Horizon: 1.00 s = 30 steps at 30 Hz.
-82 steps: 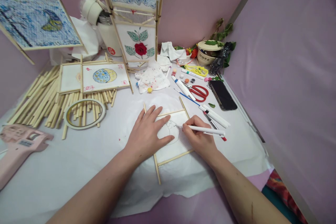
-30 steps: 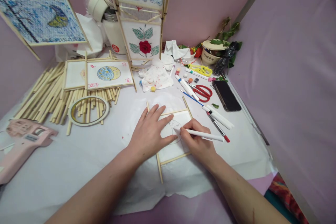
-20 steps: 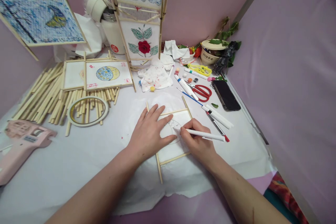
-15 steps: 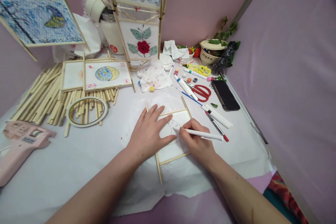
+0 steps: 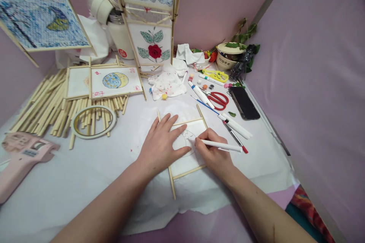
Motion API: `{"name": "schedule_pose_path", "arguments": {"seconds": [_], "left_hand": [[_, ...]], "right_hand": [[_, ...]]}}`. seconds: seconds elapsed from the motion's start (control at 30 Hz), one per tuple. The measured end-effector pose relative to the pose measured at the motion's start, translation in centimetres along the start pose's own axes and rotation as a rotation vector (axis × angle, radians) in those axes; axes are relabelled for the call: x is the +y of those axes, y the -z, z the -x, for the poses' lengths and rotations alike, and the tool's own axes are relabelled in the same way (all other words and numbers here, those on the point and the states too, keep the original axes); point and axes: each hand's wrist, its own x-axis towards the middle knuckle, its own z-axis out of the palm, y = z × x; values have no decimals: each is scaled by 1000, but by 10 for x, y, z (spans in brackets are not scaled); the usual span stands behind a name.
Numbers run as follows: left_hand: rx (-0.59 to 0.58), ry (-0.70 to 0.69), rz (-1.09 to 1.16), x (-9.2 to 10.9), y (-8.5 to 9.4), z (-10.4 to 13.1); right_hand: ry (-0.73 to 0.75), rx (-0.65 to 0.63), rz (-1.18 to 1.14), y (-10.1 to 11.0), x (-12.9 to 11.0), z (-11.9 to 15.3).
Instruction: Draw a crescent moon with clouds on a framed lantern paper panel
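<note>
White pen (image 5: 222,146), one: clamped between the thumb and fingers of your right hand (image 5: 213,150), head view. Stick-framed paper (image 5: 182,169), one: lying on the covered table (image 5: 85,174), its left stick passing under your left hand (image 5: 159,142), which lies palm down, fingers spread, closed on nothing.

"And your pen tip?"

"Inside the round outline (image 5: 186,135), just beyond your left thumb. Whether it touches the paper, I cannot tell."

"Hazards to enter against you?"

"Two, by judgement. Item: a smudge, caused by your left fingers or thumb dragging over the strokes (if the ink is wet, which does not show). Item: a crooked line, caused by the frame turning, since you steady it from the left side only."

"Differences from the earliest frame?"

"Your pen tip has come leftward, from beside the outline's right edge to further within it. Your right fingers sit nearer your left thumb. Your left hand keeps its place on the frame. All else you have laid out, unchanged, bar a slight shift of view."
</note>
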Motion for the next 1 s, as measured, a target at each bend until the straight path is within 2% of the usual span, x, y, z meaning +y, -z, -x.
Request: {"name": "schedule_pose_path", "arguments": {"seconds": [1.0], "left_hand": [[-13,1,4,1,0,-1]], "right_hand": [[-2,20,23,0,0,0]]}}
